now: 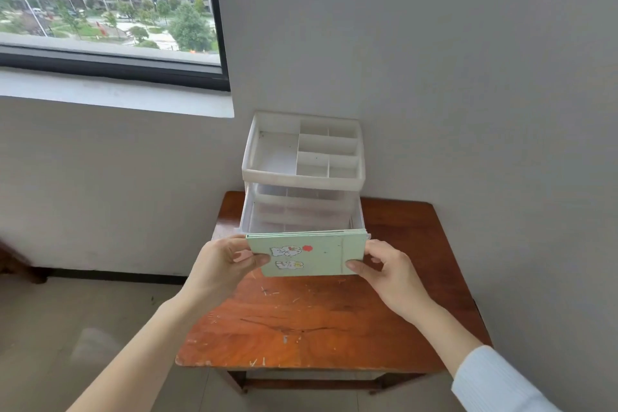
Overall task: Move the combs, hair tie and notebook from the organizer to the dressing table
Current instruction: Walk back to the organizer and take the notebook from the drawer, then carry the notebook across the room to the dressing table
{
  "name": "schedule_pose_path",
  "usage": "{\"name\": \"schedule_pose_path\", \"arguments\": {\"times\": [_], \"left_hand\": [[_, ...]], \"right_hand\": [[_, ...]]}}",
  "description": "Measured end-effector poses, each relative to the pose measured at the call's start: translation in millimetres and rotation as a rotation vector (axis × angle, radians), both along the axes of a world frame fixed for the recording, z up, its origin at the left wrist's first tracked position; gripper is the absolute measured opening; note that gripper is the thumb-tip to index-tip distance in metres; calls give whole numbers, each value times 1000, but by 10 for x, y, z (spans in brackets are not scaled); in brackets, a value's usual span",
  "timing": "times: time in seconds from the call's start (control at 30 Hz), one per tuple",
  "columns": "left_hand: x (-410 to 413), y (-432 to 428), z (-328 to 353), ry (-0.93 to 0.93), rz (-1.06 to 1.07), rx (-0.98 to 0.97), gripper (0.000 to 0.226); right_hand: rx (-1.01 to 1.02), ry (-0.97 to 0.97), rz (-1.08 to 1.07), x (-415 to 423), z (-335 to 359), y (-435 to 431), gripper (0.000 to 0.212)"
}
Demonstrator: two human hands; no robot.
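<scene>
A pale green notebook (321, 252) with cartoon stickers hangs in the air above the wooden dressing table (317, 328), just in front of the white plastic organizer (302, 177). My left hand (224, 264) grips its left edge and my right hand (384, 266) grips its right edge. The organizer's lower drawer is pulled out toward me behind the notebook. Its top tray shows bare compartments. No combs or hair tie are visible.
The organizer stands at the back of the table against a grey wall. A window with a white sill is at upper left. Tiled floor lies left of the table, with dark furniture at the far left edge.
</scene>
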State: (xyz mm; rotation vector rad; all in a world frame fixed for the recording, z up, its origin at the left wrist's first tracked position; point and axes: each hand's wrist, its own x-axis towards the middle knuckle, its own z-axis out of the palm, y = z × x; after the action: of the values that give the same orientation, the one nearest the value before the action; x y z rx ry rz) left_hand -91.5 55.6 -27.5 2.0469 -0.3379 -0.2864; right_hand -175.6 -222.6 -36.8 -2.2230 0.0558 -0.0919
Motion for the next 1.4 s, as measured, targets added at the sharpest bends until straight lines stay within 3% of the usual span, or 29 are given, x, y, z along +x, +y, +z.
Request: {"name": "schedule_pose_path", "arguments": {"times": [0.37,0.6,0.77,1.0,1.4], "left_hand": [[626,-103,-134,-183,-48,156,25],[818,-158,-131,-145,-28,214,26],[654,-117,-114,-125,61,133,24],[-178,209,-165,18,424,5,21],[-2956,1141,-308,135,1183,-149,12]], "right_hand": [[-144,-19,57,555,56,-108,35],[-189,-4,104,766,91,-160,38],[-180,-10,172,781,121,-145,33],[-147,7,349,836,79,173,28],[-190,-31,1054,-51,-274,2037,21]]}}
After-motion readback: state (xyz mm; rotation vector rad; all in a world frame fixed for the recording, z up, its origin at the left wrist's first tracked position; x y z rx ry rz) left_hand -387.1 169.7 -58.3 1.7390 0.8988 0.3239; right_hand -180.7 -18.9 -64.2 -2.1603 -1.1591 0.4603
